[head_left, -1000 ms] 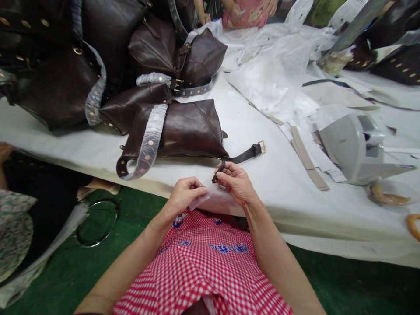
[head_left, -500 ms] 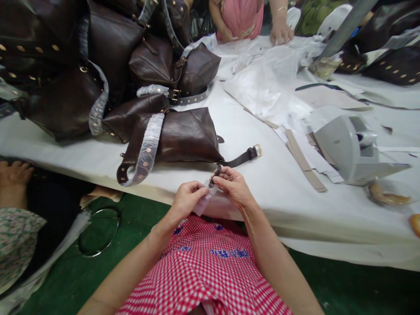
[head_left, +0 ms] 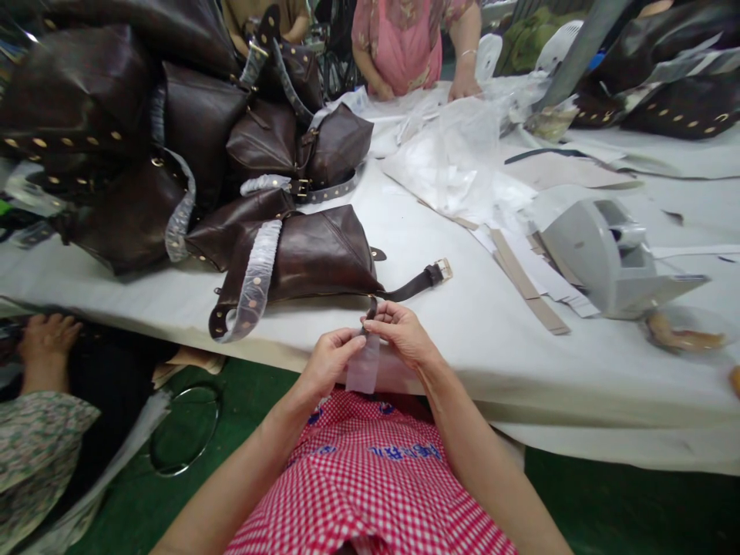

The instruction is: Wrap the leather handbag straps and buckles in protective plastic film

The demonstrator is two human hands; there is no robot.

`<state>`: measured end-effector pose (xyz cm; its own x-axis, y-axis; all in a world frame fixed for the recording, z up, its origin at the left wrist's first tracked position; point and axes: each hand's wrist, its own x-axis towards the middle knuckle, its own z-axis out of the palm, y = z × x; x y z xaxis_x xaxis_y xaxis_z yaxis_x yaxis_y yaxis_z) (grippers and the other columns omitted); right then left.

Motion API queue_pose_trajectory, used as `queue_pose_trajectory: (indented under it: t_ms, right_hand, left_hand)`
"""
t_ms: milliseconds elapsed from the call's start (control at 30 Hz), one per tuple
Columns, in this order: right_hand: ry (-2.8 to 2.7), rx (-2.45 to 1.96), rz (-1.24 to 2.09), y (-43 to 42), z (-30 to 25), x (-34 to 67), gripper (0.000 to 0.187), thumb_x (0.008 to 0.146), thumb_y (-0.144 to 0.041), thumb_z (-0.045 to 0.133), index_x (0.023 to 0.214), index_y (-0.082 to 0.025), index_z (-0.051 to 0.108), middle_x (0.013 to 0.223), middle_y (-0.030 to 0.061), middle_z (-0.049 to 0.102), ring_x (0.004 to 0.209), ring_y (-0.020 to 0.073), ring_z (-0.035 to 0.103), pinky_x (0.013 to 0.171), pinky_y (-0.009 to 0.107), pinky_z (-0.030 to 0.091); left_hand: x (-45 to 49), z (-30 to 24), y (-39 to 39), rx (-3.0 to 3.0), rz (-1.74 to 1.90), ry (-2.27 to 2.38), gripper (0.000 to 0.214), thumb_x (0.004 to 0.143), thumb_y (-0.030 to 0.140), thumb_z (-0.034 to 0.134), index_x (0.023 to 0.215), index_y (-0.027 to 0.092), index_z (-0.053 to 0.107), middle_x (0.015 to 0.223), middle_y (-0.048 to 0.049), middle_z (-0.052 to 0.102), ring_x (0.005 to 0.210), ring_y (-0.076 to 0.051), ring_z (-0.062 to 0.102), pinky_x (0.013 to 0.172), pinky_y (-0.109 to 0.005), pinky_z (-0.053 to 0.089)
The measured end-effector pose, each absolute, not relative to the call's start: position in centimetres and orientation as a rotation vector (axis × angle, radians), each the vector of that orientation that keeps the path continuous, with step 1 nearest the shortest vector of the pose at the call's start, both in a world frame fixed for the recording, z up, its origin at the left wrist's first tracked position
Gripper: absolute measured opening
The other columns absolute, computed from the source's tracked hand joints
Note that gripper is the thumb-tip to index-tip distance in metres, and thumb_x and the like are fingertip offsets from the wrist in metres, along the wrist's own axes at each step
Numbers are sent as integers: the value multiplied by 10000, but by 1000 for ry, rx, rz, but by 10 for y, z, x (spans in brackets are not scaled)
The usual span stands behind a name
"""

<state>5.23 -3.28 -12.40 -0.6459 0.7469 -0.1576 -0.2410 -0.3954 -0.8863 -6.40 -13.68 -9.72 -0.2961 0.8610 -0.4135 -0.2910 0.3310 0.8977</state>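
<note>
A dark brown leather bag lies on its side at the table's front edge, its studded strap wrapped in clear plastic. From the bag's near corner a short leather zipper pull sticks out toward me. My right hand pinches this pull between thumb and fingers. My left hand pinches the top of a small translucent plastic sleeve, which hangs down at the pull's end. How far the pull reaches into the sleeve is hidden by my fingers. A buckled strap lies beyond my right hand.
More brown bags are piled at the left. Clear plastic sheets, card strips and a grey tape dispenser lie to the right. A person in a pink apron stands across the table; another person's hand is at left.
The view has shifted slightly. The plastic sleeve, tilted and bunched at my left fingers before, now hangs straight down below the pull. Both hands keep their pinch.
</note>
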Motion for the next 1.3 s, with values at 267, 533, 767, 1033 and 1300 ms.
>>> queue_pose_trajectory:
  t_ms: [267, 533, 767, 1033, 1300]
  right_hand:
    - [-1370, -904, 1816, -30, -122, 57, 240, 716, -365, 732, 835, -196, 610, 663, -19, 681, 607, 139, 652, 580, 245, 529]
    - [-1643, -846, 1392, -19, -124, 50, 243, 832, -275, 556, 1009, -231, 716, 883, 23, 743, 772, 180, 714, 697, 308, 597]
    - [-1803, -825, 1229, -21, -129, 52, 250, 846, -254, 521, 962, -220, 740, 924, 36, 762, 812, 196, 706, 804, 335, 556]
    - [-1714, -937, 1301, -23, -127, 61, 172, 869, -321, 530, 919, -212, 654, 814, 27, 711, 685, 185, 687, 669, 306, 564]
    - [-1900, -803, 1029, -21, -134, 54, 296, 913, -251, 482, 1142, -228, 668, 1057, 80, 720, 964, 233, 674, 909, 374, 518]
  left_hand:
    - [-70, -103, -128, 633, 1264, 1524, 275, 668, 364, 757, 759, 107, 722, 655, -26, 679, 585, -113, 564, 585, -222, 427]
    - [-77, -106, -121, 659, 1249, 1489, 265, 675, 350, 751, 750, 97, 727, 650, -49, 705, 578, -127, 618, 602, -234, 479]
    - [-78, -106, -102, 676, 1287, 1453, 261, 681, 345, 747, 755, 107, 671, 629, -47, 695, 547, -144, 646, 550, -242, 504]
    - [-74, -104, -74, 628, 1331, 1543, 298, 680, 309, 751, 788, 182, 504, 545, 3, 652, 447, -171, 629, 436, -266, 511]
    - [-76, -102, -74, 643, 1335, 1544, 367, 634, 412, 790, 739, 162, 542, 563, 4, 648, 457, -139, 614, 472, -247, 496]
